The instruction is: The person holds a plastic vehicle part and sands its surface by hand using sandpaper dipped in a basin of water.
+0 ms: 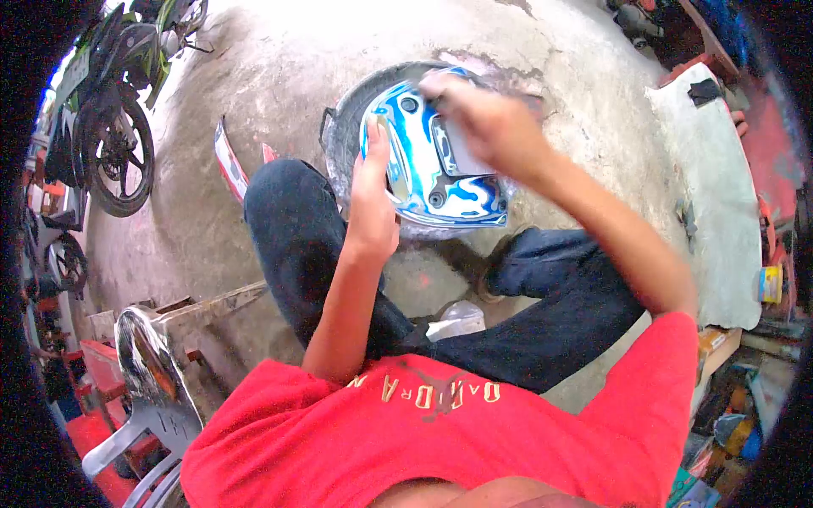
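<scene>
A blue, white and silver swirl-patterned panel (415, 152), which looks like a motorcycle body panel, is held over a round grey basin (343, 106). My left hand (373, 190) grips the panel's left edge, thumb lying on its top face. Over the panel's upper right part is my right hand (474, 114), blurred by motion with its fingers curled down against the surface. Whatever lies under those fingers is hidden. The panel has round holes and a pale rectangular area beside my right hand.
Motorcycles (118, 152) stand at the left. A red and white curved piece (230, 161) lies left of my knee. A whitish container (461, 318) sits between my legs. A scuffed chair (161, 398) is at lower left, and a long pale panel (711, 203) at right.
</scene>
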`<state>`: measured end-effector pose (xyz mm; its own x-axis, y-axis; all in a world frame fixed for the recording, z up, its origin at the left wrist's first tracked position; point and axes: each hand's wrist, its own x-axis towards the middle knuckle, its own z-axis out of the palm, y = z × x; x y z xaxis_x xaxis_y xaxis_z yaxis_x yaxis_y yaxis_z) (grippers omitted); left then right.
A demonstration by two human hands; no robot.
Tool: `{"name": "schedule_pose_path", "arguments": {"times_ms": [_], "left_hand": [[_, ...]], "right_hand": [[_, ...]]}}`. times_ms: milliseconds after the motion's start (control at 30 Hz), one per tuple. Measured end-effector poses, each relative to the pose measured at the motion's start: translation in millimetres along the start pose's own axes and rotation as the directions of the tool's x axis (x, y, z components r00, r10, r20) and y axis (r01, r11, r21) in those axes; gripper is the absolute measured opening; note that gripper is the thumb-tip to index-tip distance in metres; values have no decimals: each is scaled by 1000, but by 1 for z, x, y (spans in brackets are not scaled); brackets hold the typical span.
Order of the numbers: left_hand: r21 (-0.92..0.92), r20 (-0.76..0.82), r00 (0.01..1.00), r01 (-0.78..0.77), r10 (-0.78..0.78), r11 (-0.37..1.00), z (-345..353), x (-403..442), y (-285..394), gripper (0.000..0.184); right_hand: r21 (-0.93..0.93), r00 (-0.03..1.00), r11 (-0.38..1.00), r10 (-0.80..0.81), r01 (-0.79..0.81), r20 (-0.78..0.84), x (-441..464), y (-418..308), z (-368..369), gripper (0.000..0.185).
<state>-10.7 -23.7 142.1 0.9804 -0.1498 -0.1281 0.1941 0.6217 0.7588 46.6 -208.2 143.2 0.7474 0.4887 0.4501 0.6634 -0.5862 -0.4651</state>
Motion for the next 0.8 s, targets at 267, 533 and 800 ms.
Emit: {"name": "schedule_pose_path", "arguments": {"times_ms": [267,533,800], "left_hand": [[-22,31,999,-10,10,1000,-2,-2,-2,51],[-67,28,1000,4,-2,998,-1,-4,0,48],[-52,59,998,-14,17,999,0,-5,5,50]], "right_hand": [[-261,908,893,405,-367,110,18,7,-19,30],[-89,917,933,360,-349,173,17,1,-18,31],[59,997,995,-78,79,-13,2,-7,-2,35]]}}
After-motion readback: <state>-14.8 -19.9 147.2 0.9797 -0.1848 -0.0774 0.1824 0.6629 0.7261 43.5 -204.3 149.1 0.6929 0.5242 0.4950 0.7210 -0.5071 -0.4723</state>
